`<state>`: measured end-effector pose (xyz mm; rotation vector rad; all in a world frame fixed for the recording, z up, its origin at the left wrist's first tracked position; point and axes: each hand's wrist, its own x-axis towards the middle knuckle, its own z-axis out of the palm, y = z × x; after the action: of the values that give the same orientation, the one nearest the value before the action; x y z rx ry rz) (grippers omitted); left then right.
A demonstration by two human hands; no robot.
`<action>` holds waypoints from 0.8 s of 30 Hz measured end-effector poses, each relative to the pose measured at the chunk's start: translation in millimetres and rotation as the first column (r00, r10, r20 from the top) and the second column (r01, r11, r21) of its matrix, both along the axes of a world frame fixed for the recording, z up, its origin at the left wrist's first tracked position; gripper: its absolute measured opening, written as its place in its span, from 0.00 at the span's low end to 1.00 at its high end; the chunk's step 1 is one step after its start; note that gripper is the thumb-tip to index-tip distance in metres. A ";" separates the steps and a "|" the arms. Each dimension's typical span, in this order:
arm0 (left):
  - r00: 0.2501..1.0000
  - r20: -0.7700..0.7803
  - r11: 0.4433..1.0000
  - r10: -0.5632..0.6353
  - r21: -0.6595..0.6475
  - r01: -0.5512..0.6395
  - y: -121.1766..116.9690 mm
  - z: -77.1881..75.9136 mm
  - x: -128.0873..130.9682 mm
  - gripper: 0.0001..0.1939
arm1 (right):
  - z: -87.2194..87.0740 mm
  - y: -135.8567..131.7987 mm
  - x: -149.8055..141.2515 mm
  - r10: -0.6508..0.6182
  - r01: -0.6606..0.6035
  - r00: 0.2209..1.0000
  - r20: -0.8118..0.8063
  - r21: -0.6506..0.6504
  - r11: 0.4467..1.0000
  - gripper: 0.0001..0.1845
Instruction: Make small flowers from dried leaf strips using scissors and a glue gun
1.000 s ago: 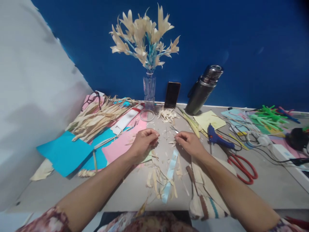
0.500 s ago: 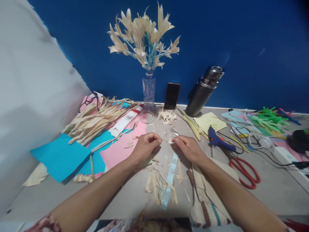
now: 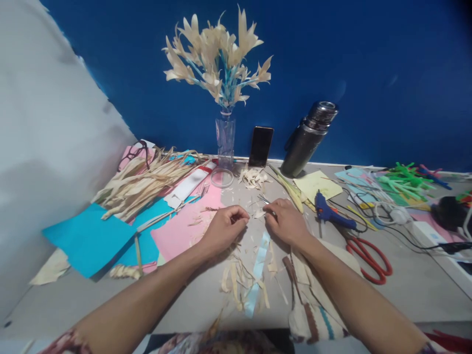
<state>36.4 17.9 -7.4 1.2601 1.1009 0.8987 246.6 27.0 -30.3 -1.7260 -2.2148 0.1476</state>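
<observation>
My left hand (image 3: pixel 229 227) hovers low over the table with thumb and forefinger pinched together; whatever is between them is too small to make out. Across a narrow gap, my right hand (image 3: pixel 286 222) has its fingers curled down, and their tips are partly hidden. Thin metal tips of a tool (image 3: pixel 263 199) show just beyond the right fingers; its kind is unclear. A small pale husk piece (image 3: pixel 259 215) lies between the hands, by the right fingertips. Nearer me are a light blue strip (image 3: pixel 258 275) and loose husk strips (image 3: pixel 233 282).
Behind stand a bottle (image 3: pixel 225 142) of husk flowers (image 3: pixel 217 54), a phone (image 3: pixel 261 146) and a flask (image 3: pixel 309 140). Dried husks (image 3: pixel 136 184) and pink paper (image 3: pixel 177 228) lie left. Right are a glue gun (image 3: pixel 334 211), red-handled scissors (image 3: pixel 372 260) and a cloth (image 3: pixel 309 305).
My right hand has shifted slightly and its fingers have curled further, turning more palm-down. The left hand remains pinched in nearly the same spot. The whole view has moved a little.
</observation>
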 end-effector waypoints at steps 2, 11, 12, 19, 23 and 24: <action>1.000 -0.018 1.000 -0.003 0.031 0.004 -0.1 -0.3 0.0 0.02 | 0.8 0.9 -1.7 -0.014 0.014 1.000 0.011 -0.004 1.000 0.08; 0.990 0.141 0.979 0.028 -0.203 0.001 2.6 -2.4 -0.1 0.04 | 10.0 -9.4 -13.2 0.094 -0.001 0.916 -0.390 0.232 0.973 0.09; 0.973 0.228 0.951 0.012 -0.303 0.059 3.0 -2.7 -0.6 0.05 | 11.7 -12.3 -15.6 0.119 0.000 0.892 -0.436 0.263 0.965 0.09; 0.723 0.689 0.691 -0.051 -0.499 0.523 -5.1 -0.7 -1.4 0.11 | 15.7 -26.0 -28.4 0.224 -0.054 0.813 -0.538 0.313 0.948 0.09; 0.749 0.659 0.810 -0.072 -0.400 0.429 -9.3 -1.5 1.0 0.10 | 15.7 -25.6 -28.2 0.107 -0.025 0.748 -0.655 0.133 0.991 0.10; 0.785 0.615 0.847 -0.072 -0.378 0.374 -9.6 -1.9 1.4 0.11 | 15.8 -24.6 -27.0 0.034 -0.016 0.712 -0.701 0.032 0.999 0.10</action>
<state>37.8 8.3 -9.3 0.6060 0.5934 0.6871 219.6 2.4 -14.5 -1.3042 -1.6438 0.6681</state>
